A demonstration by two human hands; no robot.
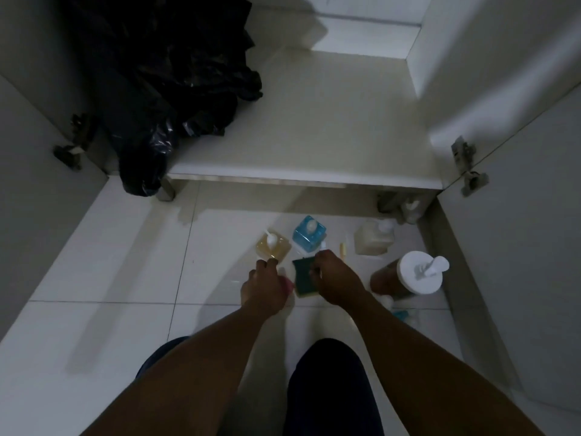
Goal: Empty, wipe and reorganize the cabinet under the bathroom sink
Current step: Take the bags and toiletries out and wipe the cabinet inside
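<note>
The white cabinet shelf stands open ahead of me, with a crumpled black plastic bag on its left side. Low over the floor tiles, my right hand grips a green-topped sponge by its edge. My left hand is closed around a small pink item, partly hidden by the fingers, right beside the sponge. Just beyond my hands stand an amber pump bottle and a blue pump bottle.
A pale pump bottle and a brown jar with a white pump lid stand on the floor at right. Both cabinet doors hang open at the sides. My knees are below. Bare tiles lie to the left.
</note>
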